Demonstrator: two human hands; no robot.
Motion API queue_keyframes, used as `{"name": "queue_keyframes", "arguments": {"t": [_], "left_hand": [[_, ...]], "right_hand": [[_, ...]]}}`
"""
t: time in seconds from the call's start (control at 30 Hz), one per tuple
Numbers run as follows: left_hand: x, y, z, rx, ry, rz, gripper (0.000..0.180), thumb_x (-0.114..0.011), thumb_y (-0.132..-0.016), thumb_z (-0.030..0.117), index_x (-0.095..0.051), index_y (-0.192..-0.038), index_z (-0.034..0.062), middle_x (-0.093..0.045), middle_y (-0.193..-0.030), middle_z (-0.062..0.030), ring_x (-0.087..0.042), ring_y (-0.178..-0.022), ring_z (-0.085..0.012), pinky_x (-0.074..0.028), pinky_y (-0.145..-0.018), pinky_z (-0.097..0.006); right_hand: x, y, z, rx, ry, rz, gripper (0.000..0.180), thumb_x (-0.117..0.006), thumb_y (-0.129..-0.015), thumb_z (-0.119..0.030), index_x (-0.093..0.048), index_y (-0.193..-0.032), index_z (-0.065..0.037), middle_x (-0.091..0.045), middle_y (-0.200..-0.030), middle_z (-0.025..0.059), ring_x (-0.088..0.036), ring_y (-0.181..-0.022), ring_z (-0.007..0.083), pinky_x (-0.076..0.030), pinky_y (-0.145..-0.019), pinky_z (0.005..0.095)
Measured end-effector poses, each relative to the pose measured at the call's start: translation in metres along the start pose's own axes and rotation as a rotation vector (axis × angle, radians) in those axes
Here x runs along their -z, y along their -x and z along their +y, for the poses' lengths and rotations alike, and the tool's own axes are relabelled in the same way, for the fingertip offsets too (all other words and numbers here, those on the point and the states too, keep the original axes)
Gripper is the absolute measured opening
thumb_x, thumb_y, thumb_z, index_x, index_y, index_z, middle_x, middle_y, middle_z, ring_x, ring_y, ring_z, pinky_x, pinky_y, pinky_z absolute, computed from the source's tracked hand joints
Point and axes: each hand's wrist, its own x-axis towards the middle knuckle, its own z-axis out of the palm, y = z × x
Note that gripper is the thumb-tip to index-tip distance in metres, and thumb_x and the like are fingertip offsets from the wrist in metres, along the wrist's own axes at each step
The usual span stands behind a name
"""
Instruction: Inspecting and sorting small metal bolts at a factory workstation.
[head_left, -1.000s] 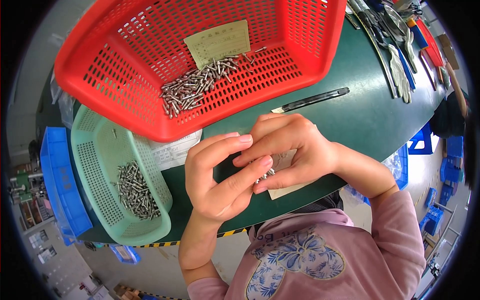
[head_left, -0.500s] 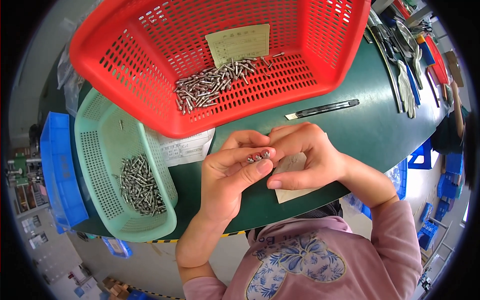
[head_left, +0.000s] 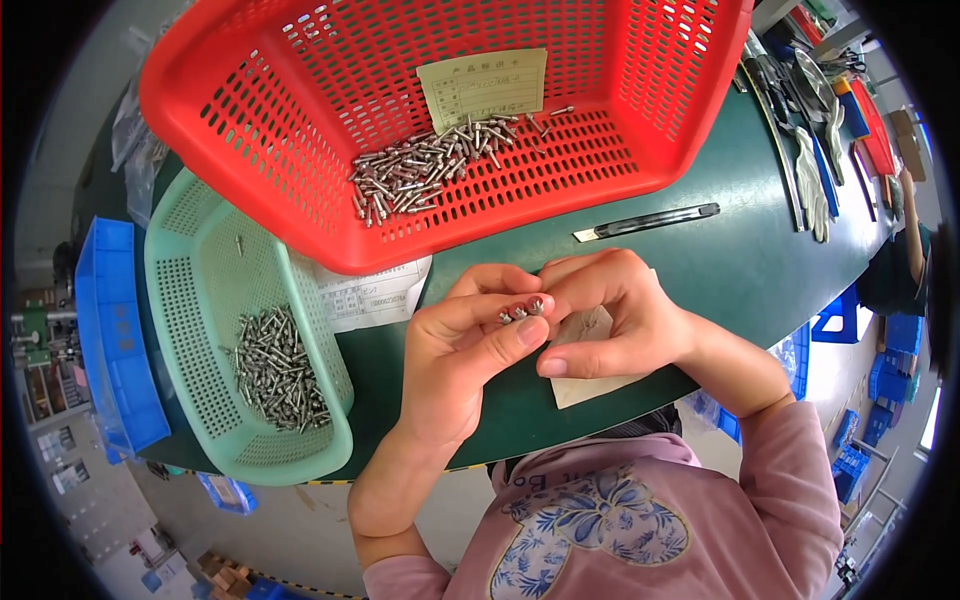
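My left hand (head_left: 455, 345) is closed, pinching three small metal pins (head_left: 520, 309) between thumb and fingers. Their round ends point toward me, side by side with reddish surfaces showing between them. Against the left fingertips rests my right hand (head_left: 620, 315), its fingers curled and its thumb held apart lower down. Whatever the right fingertips hold is hidden behind the left hand. Under the right hand lies a sheet of beige paper (head_left: 575, 391). Beyond the hands, a red perforated basket (head_left: 400, 250) contains a heap of similar metal pins (head_left: 415, 170) and a yellowish card (head_left: 485, 88).
At the left stands a pale green basket (head_left: 335, 440) with many metal parts (head_left: 280, 370), beside a blue bin (head_left: 120, 340). A printed sheet (head_left: 375, 300) lies partly under the red basket. A black utility knife (head_left: 650, 222), blade exposed, rests beyond my right hand. Gloves (head_left: 812, 185) and tools lie far right.
Both hands keep almost the same pose around the pins. The baskets and the knife sit slightly differently in the picture, as the view has shifted a little.
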Motion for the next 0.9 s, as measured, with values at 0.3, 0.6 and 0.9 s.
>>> {"name": "queue_keyframes", "arguments": {"t": [0.3, 0.6, 0.9], "left_hand": [[-0.01, -0.005, -0.001, -0.722, -1.051, 0.096, 0.03, -0.072, -0.061, 0.001, -0.073, -0.09, 0.0109, -0.058, -0.096, -0.0061, -0.056, -0.086, -0.0203, -0.045, -0.071, -0.029], [-0.015, -0.009, -0.001, -0.934, -1.261, 0.055, 0.038, -0.069, -0.063, 0.001, -0.068, -0.1, 0.0064, -0.056, -0.107, -0.0111, -0.056, -0.093, -0.0235, -0.048, -0.074, -0.031], [-0.003, -0.003, 0.008, -0.011, -0.161, -0.037, 0.028, -0.05, -0.081, 0.003, -0.055, -0.106, -0.0075, -0.047, -0.121, -0.0161, -0.051, -0.109, -0.0206, -0.044, -0.09, -0.032]], "right_hand": [[0.003, 0.0, -0.005, -0.121, -0.143, 0.019, 0.029, -0.079, -0.07, -0.013, -0.067, -0.092, 0.002, -0.063, -0.082, 0.0075, -0.058, -0.074, 0.0131, -0.047, -0.065, 0.0269], [0.008, -0.002, 0.001, 0.228, 0.204, 0.106, 0.033, -0.082, -0.064, -0.017, -0.069, -0.089, -0.001, -0.064, -0.081, 0.0063, -0.059, -0.072, 0.0193, -0.046, -0.065, 0.0308], [0.015, -0.006, 0.001, 0.633, 0.785, 0.303, 0.038, -0.081, -0.064, -0.028, -0.07, -0.094, -0.007, -0.064, -0.08, 0.0013, -0.054, -0.064, 0.0156, -0.04, -0.059, 0.029]]}}
